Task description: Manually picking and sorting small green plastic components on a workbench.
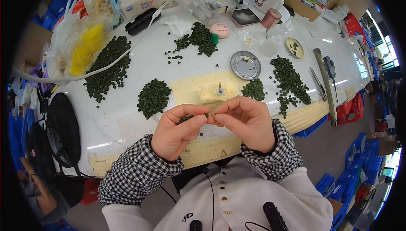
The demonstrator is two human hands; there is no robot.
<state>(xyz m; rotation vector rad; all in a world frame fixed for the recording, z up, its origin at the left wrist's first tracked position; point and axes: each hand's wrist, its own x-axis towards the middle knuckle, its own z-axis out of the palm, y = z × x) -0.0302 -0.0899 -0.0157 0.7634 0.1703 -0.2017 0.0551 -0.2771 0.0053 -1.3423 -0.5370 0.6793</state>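
Just above the table's near edge, my two hands meet fingertip to fingertip. My left hand is closed, pinching a small dark green piece between thumb and forefinger; more green pieces show behind its thumb. My right hand is pinched too, its thumb and forefinger against the left fingertips; what it holds is too small to make out. Right beyond them stands a clear block with a small metal pin. Piles of similar green pieces lie left and right of the block.
Larger green piles spread farther left, at the back and on the right. A round metal lid, tweezers and a long bar lie to the right. A white cable crosses the left side; a black bag hangs there.
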